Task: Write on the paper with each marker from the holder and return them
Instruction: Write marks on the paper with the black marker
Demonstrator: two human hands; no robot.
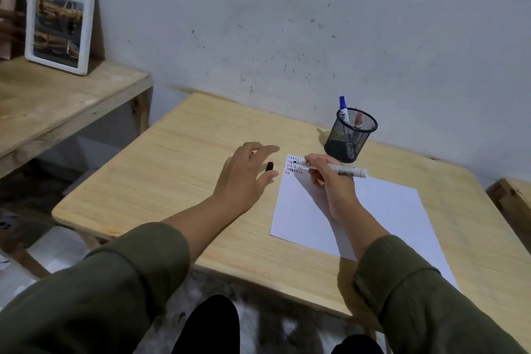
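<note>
A white sheet of paper [373, 210] lies on the wooden table [172, 181], with rows of short coloured marks at its far left corner. My right hand [327, 178] grips an uncapped black marker [344, 171], its tip over those marks. The marker's black cap [270, 167] lies on the table just left of the paper, under the spread fingers of my left hand [247, 175], which holds nothing. A black mesh holder [352, 135] stands beyond the paper near the wall, holding a blue-capped marker [343, 109] and a red one [359, 119].
A grey wall runs behind the table. A lower wooden shelf [57, 106] at the left carries a white framed picture [59, 23]. Another wooden piece [514, 198] sits at the right edge. My knees show below the table's front edge.
</note>
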